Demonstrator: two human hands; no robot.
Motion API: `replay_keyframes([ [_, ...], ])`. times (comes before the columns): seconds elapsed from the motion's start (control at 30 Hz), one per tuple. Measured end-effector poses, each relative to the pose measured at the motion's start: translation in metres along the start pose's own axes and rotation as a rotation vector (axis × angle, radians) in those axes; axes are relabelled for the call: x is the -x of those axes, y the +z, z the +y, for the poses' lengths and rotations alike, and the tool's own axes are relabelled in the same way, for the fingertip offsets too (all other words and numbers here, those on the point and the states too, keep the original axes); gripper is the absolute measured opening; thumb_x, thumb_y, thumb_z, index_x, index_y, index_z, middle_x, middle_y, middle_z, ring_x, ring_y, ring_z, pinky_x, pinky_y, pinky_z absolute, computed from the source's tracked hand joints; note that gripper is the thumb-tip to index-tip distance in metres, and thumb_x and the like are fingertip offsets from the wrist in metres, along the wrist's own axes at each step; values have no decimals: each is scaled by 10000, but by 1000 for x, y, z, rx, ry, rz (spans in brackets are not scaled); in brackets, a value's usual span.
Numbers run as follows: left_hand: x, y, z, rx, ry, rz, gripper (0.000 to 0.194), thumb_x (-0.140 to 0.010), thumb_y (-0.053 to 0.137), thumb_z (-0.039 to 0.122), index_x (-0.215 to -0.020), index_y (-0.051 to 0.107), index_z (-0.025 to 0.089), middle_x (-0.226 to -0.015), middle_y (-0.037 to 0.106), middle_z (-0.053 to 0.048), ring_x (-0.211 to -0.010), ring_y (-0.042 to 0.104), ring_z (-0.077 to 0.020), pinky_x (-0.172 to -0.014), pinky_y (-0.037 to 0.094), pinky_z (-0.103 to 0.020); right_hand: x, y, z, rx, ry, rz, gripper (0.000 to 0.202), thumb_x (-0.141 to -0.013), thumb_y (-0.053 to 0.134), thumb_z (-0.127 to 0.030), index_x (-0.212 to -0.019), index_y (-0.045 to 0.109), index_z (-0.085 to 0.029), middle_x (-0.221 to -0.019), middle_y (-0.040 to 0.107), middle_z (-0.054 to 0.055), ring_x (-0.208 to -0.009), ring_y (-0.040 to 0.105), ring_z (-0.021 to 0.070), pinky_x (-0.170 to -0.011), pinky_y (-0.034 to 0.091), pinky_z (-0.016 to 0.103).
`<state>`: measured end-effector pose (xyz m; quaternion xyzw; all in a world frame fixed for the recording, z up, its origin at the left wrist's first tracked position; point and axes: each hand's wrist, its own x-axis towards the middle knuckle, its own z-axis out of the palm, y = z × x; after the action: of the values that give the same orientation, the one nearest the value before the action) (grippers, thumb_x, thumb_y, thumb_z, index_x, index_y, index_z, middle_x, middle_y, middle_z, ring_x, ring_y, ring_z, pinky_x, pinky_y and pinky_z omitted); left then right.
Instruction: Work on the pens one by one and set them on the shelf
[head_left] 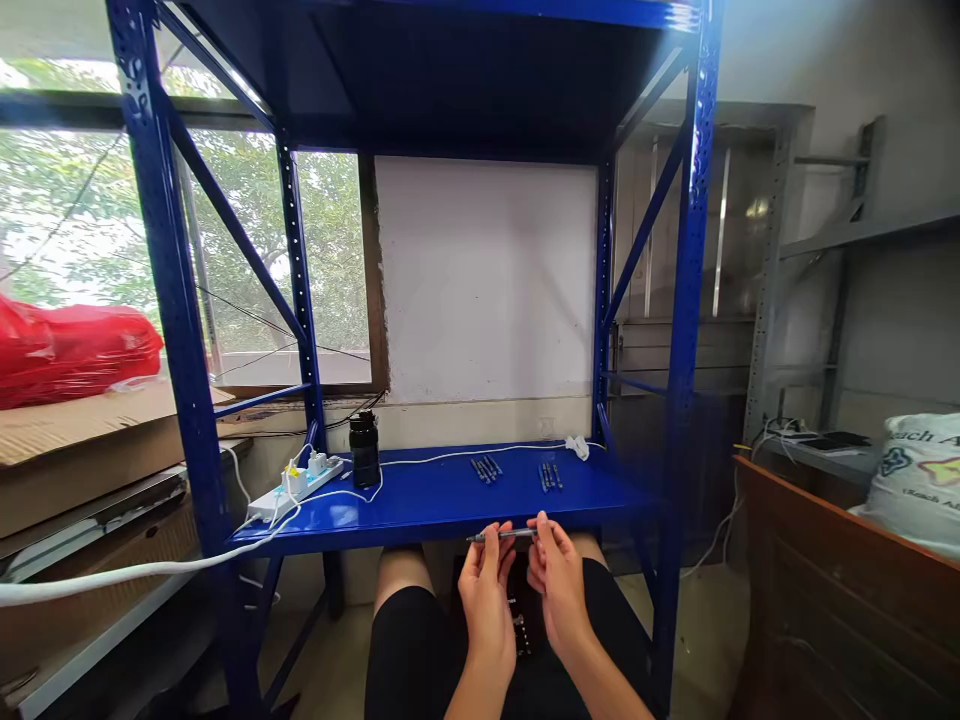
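A slim dark pen [501,536] lies level between my two hands, just in front of the blue shelf's [442,500] front edge. My left hand [486,592] pinches its left half and my right hand [556,580] grips its right end. Both hands hover over my lap, where a small dark object [519,625] rests between my thighs. Two small groups of similar pens lie on the shelf, one [485,468] at centre and one [550,475] to its right.
A black bottle [364,450] and a white power strip [294,487] with white cables stand on the shelf's left. Blue rack posts [176,300] frame the shelf. A wooden cabinet [840,590] and a printed sack [919,480] are at right; cardboard and a red bag [71,350] at left.
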<state>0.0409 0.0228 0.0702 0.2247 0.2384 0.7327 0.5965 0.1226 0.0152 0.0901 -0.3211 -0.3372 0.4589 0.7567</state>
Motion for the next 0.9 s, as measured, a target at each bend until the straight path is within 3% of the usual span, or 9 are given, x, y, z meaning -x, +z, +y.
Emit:
replay_keyframes([
  [0.1,-5,27,1,61,27,-14,354,-925,824,463,-1091,790,152,-1174,810,-169,-1054,797,-255,-906,642,-316,-5,22,-2,-213,48,37,521,-821,813,-710,-932,706,-213,-603,455,-95,-405,270,49,-365,245,195],
  [0.17,-6,32,-6,82,9,-40,406,-935,799,505,-1111,784,140,-1161,811,-180,-1023,806,-266,-893,654,-330,-4,23,5,-235,25,57,516,-853,775,-721,-938,707,-217,-606,510,-76,-411,371,69,-381,339,208],
  [0.3,-4,12,-26,85,-63,39,394,-922,813,496,-1087,786,139,-1089,823,-175,-953,821,-278,-846,673,-345,5,1,38,-85,-42,53,488,-772,890,-634,-986,749,-219,-859,770,41,-755,731,218,-644,595,293],
  [0.37,-3,-1,-33,59,-91,91,374,-915,822,482,-1058,790,138,-1077,825,-174,-889,825,-268,-810,680,-344,8,-11,54,-41,-15,0,502,-717,942,-593,-982,762,-206,-989,809,82,-916,764,267,-755,616,317],
  [0.47,-2,-11,-35,4,-85,87,417,-875,851,518,-1036,794,138,-1076,827,-176,-888,824,-272,-792,679,-337,6,-20,71,-63,49,-33,493,-718,942,-594,-937,744,-199,-859,778,41,-718,720,194,-583,549,250],
  [0.57,-3,-13,-35,-59,-62,48,503,-811,877,593,-1022,801,143,-987,832,-154,-880,823,-288,-758,675,-334,-1,-20,77,-74,101,-23,520,-753,902,-642,-745,621,-204,-557,559,-68,-413,446,76,-380,321,190],
  [0.67,-3,-14,-36,-121,-29,-15,542,-793,873,627,-1014,802,137,-932,829,-140,-848,818,-294,-718,664,-334,-8,-21,80,-86,124,1,631,-775,856,-703,-641,467,-224,-462,396,-110,-352,297,44,-348,228,182],
  [0.77,-4,-17,-39,-160,2,-36,570,-791,860,650,-1009,801,128,-923,827,-145,-832,813,-293,-670,647,-319,-11,-25,81,-79,126,1,612,-774,836,-737,-694,529,-213,-481,432,-105,-343,302,39,-342,230,172],
  [0.9,-8,-21,-39,-140,8,-13,556,-799,856,647,-1002,795,133,-953,830,-152,-855,816,-292,-660,638,-307,-13,-30,80,-89,97,-43,565,-726,907,-669,-959,682,-206,-602,598,-71,-355,365,44,-338,271,169],
])
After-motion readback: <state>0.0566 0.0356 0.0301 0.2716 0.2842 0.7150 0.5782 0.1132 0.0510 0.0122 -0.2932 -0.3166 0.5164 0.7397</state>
